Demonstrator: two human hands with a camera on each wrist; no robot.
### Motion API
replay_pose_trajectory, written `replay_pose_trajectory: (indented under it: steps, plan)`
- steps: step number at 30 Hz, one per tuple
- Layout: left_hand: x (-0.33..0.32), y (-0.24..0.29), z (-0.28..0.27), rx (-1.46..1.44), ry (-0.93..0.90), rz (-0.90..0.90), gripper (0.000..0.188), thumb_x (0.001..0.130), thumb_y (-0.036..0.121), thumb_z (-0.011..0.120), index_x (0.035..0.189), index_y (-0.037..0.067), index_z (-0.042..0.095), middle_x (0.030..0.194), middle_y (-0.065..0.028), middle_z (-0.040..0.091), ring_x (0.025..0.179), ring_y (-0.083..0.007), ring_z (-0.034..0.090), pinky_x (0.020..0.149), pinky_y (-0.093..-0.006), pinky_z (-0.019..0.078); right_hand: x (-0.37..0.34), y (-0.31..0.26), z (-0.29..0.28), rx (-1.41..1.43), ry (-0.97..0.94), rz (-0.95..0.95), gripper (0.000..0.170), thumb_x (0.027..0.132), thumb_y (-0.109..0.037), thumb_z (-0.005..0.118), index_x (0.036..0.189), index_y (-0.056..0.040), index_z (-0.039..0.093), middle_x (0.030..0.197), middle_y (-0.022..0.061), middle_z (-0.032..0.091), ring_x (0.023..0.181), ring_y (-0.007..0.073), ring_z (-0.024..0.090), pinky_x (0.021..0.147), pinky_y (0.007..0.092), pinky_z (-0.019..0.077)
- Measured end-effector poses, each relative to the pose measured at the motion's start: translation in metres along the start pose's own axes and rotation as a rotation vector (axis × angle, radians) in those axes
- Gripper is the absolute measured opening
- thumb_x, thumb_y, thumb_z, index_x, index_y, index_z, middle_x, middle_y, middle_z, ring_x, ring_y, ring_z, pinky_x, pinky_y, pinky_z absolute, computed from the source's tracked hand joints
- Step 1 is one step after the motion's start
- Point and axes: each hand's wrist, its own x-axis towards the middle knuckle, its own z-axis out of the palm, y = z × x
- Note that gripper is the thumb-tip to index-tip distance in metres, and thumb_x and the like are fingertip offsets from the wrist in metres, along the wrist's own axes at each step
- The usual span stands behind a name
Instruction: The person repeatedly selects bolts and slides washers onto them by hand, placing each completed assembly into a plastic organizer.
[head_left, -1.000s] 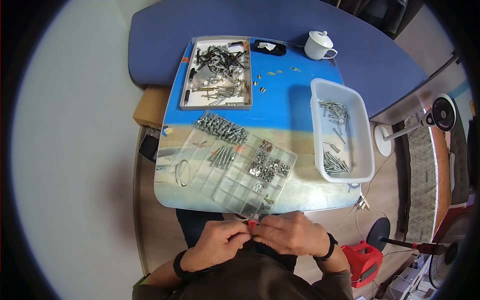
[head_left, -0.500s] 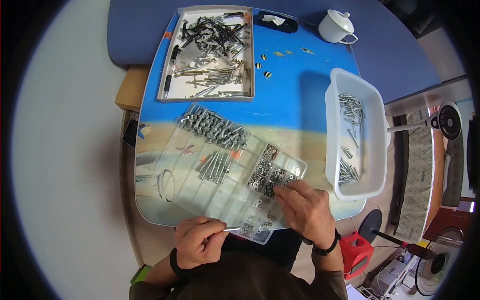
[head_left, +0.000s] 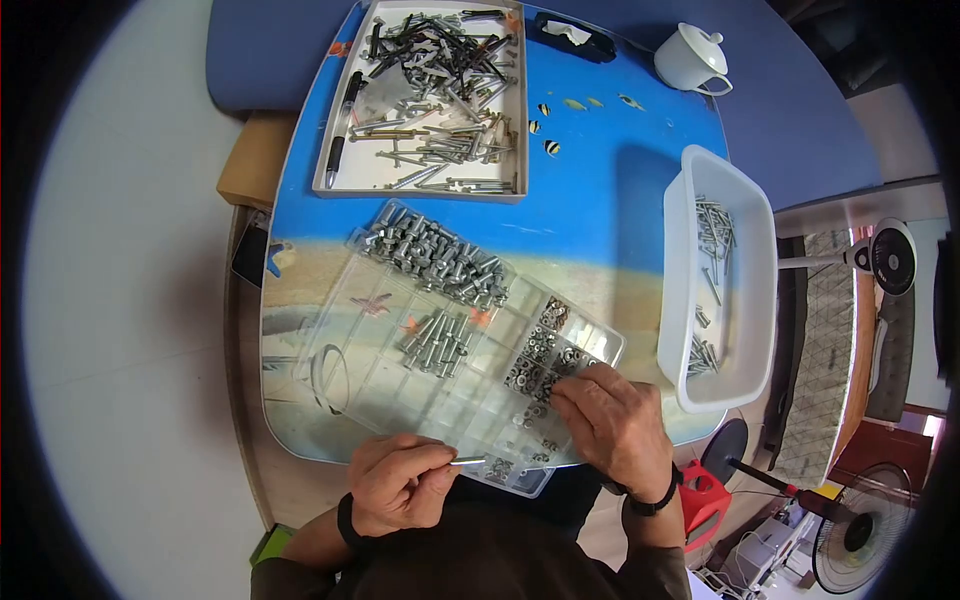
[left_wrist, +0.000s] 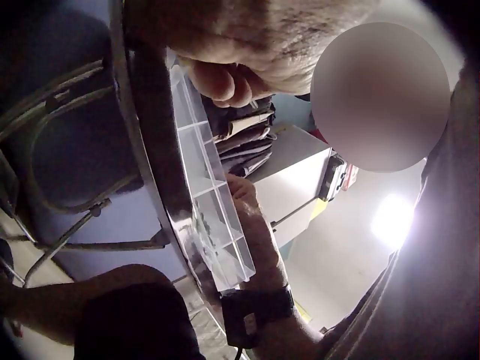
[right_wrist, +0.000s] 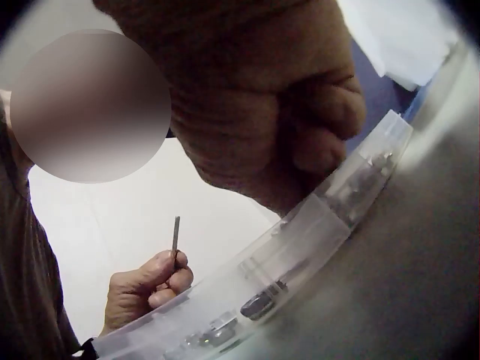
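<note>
Dark corners across 3 views

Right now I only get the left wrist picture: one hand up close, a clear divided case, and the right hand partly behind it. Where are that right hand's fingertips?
Observer: In the head view, the right hand has its fingertips at a compartment of small metal nuts and washers in the clear case. Whether they pinch one is hidden.
Visitor: What else is on the table, off to the right?
Observer: A white tub with loose metal fasteners in it.
Visitor: Anything that isn't hardware?
Observer: Yes, a lidded white cup near the far right; the lid hides its inside.
</note>
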Motion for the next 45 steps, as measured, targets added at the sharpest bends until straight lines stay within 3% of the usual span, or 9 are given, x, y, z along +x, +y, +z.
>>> replay_pose_trajectory:
  steps: [6,12,18,24,34,37,39,43,45]
  plan:
    - [0.001,-0.002,0.000,-0.050,0.030,0.023,0.013,0.084,0.005,0.074,0.093,0.002,0.066,0.073,-0.0104,0.069,0.052,-0.0168,0.063,0.046,-0.0259,0.0466,0.001,-0.014,-0.009,-0.034,0.070,-0.030,0.021,0.076,-0.002,0.073,0.096,-0.0048,0.068,0.086,0.0057,0.063,0.064,0.0233,0.065,0.051,0.0355,0.0508]
    - [0.002,-0.002,-0.001,-0.044,0.030,0.040,0.014,0.083,0.006,0.075,0.093,0.002,0.065,0.073,-0.0108,0.070,0.054,-0.0177,0.065,0.047,-0.0265,0.0487,0.014,-0.016,-0.001,-0.076,-0.009,-0.096,0.024,0.077,-0.002,0.071,0.100,-0.0057,0.068,0.087,0.0055,0.062,0.062,0.0237,0.064,0.051,0.0362,0.0505]
    - [0.001,-0.005,-0.002,-0.085,0.031,0.050,0.017,0.080,0.002,0.076,0.093,0.002,0.065,0.074,-0.0102,0.070,0.056,-0.0185,0.067,0.047,-0.0271,0.0504,0.031,-0.029,0.003,-0.130,-0.103,0.002,0.014,0.079,-0.009,0.074,0.093,-0.0072,0.072,0.084,0.0061,0.067,0.065,0.0256,0.066,0.057,0.0367,0.0511]
    - [0.000,-0.008,-0.002,-0.107,0.033,0.068,0.018,0.078,0.002,0.077,0.093,0.003,0.065,0.073,-0.0086,0.070,0.056,-0.0187,0.067,0.047,-0.0271,0.0504,0.034,-0.030,0.004,-0.201,-0.154,-0.022,0.015,0.079,-0.007,0.073,0.093,-0.0067,0.068,0.085,0.0063,0.065,0.066,0.0262,0.065,0.057,0.0375,0.0501]
    - [-0.002,-0.012,-0.002,-0.108,0.048,0.083,0.018,0.078,0.004,0.076,0.093,0.003,0.066,0.072,-0.0063,0.069,0.054,-0.0182,0.065,0.046,-0.0270,0.0487,0.035,-0.027,0.007,-0.109,-0.081,-0.014,0.015,0.077,-0.002,0.071,0.090,-0.0045,0.064,0.084,0.0085,0.065,0.066,0.0283,0.064,0.057,0.0373,0.0501]
    - [-0.001,-0.011,-0.003,-0.102,0.024,0.067,0.018,0.079,0.003,0.075,0.093,0.003,0.066,0.072,-0.0073,0.069,0.054,-0.0189,0.065,0.046,-0.0271,0.0487,0.033,-0.027,0.001,0.028,-0.079,0.011,0.010,0.079,0.000,0.068,0.088,-0.0034,0.065,0.083,0.0101,0.065,0.072,0.0268,0.066,0.056,0.0356,0.0512]
    - [-0.001,-0.010,-0.001,-0.155,0.049,0.050,0.010,0.082,0.004,0.071,0.090,0.001,0.065,0.069,-0.0108,0.068,0.051,-0.0177,0.063,0.046,-0.0253,0.0464,0.028,-0.031,-0.006,0.372,-0.043,0.160,0.009,0.081,0.001,0.069,0.088,-0.0020,0.065,0.085,0.0094,0.067,0.070,0.0222,0.066,0.059,0.0317,0.0514]
    - [0.003,0.001,-0.004,-0.183,0.072,-0.017,0.012,0.082,0.003,0.072,0.091,0.000,0.065,0.070,-0.0115,0.069,0.050,-0.0157,0.062,0.045,-0.0244,0.0446,0.004,-0.032,-0.003,0.672,-0.015,0.233,0.007,0.086,0.000,0.069,0.092,0.0003,0.065,0.089,0.0086,0.068,0.069,0.0165,0.065,0.063,0.0285,0.0520]
    - [0.007,0.014,-0.004,-0.153,0.014,0.016,0.013,0.081,0.000,0.073,0.091,0.000,0.066,0.071,-0.0117,0.069,0.050,-0.0138,0.061,0.044,-0.0236,0.0431,-0.003,-0.046,-0.002,1.092,0.040,0.492,0.004,0.090,0.000,0.067,0.092,0.0020,0.065,0.094,0.0118,0.069,0.073,0.0136,0.065,0.066,0.0271,0.0540]
